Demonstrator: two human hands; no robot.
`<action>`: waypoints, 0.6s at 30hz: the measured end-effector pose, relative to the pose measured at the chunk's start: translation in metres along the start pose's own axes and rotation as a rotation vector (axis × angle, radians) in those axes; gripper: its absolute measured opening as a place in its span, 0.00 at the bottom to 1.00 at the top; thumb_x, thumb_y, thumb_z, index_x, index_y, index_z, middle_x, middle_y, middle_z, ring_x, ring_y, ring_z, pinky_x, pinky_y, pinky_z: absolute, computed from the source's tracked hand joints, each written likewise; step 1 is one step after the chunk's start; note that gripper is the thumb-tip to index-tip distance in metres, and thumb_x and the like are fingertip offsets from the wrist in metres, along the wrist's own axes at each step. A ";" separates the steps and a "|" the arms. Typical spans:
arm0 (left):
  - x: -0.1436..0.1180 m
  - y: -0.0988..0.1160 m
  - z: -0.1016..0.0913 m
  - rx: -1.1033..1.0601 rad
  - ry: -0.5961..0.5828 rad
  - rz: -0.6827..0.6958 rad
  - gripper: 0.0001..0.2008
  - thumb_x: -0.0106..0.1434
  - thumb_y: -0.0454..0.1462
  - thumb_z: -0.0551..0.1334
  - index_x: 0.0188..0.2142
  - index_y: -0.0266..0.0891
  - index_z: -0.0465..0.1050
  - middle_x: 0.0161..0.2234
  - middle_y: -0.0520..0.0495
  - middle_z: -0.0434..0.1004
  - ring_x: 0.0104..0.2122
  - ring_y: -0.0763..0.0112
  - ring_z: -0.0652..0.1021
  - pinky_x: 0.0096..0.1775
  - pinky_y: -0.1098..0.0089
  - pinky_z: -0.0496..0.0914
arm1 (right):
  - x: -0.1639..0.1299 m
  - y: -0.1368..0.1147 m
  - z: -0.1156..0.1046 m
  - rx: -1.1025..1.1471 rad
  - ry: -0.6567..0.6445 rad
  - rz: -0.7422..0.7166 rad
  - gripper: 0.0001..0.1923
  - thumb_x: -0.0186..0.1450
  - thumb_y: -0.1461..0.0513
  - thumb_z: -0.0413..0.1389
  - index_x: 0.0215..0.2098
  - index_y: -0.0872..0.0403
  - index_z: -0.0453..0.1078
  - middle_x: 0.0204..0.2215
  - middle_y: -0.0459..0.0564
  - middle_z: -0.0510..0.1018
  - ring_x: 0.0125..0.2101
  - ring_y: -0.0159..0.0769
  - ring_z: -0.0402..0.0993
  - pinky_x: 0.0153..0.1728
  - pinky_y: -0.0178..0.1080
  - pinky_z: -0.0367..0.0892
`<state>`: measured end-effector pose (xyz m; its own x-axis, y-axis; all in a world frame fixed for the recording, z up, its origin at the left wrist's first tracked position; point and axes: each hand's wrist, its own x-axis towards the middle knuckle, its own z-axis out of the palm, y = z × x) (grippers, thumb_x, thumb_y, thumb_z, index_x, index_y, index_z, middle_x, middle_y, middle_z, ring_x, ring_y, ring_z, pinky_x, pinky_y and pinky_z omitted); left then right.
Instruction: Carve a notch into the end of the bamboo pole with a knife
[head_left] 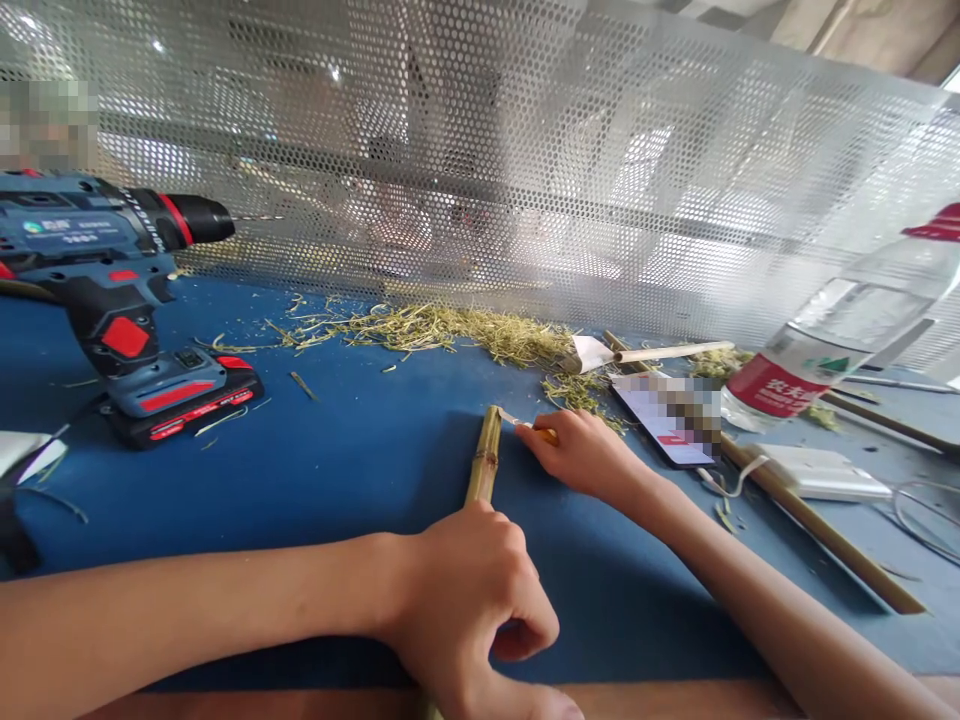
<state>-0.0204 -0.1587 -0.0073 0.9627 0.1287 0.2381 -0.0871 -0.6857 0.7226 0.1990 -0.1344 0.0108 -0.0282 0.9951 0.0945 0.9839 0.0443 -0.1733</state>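
Observation:
My left hand (472, 600) is closed around the near end of a green bamboo stick (485, 462) that lies on the blue table mat (360, 450) and points away from me. My right hand (581, 455) grips a small knife with an orange handle (541, 432). Its blade touches the far tip of the stick. A pile of bamboo shavings (450, 328) lies beyond, along the perforated metal screen.
A blue and red cordless drill (112, 290) stands at the left. A phone (667, 415), a tipped water bottle (840, 335), a white box (821, 470), long bamboo sticks (817, 530) and a paper-wrapped stick (660, 352) lie at the right. The perforated screen (480, 160) closes the far side.

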 end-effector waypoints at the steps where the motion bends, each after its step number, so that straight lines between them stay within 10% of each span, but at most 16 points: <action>1: 0.000 0.000 0.000 0.007 -0.008 -0.007 0.26 0.51 0.44 0.77 0.18 0.42 0.60 0.12 0.60 0.54 0.16 0.76 0.60 0.23 0.67 0.54 | 0.002 0.000 0.000 0.006 0.006 0.007 0.26 0.79 0.48 0.51 0.29 0.51 0.76 0.28 0.55 0.83 0.30 0.42 0.76 0.30 0.40 0.52; 18: -0.002 -0.006 -0.002 0.055 -0.036 -0.028 0.19 0.51 0.43 0.76 0.21 0.42 0.66 0.16 0.60 0.63 0.20 0.75 0.67 0.26 0.68 0.56 | -0.013 0.016 -0.012 0.232 -0.120 -0.380 0.26 0.79 0.48 0.51 0.26 0.51 0.66 0.19 0.40 0.63 0.24 0.32 0.46 0.28 0.40 0.48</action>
<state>-0.0221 -0.1537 -0.0109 0.9733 0.1226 0.1940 -0.0471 -0.7205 0.6919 0.2171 -0.1479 0.0186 -0.4134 0.9068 0.0821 0.8343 0.4134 -0.3648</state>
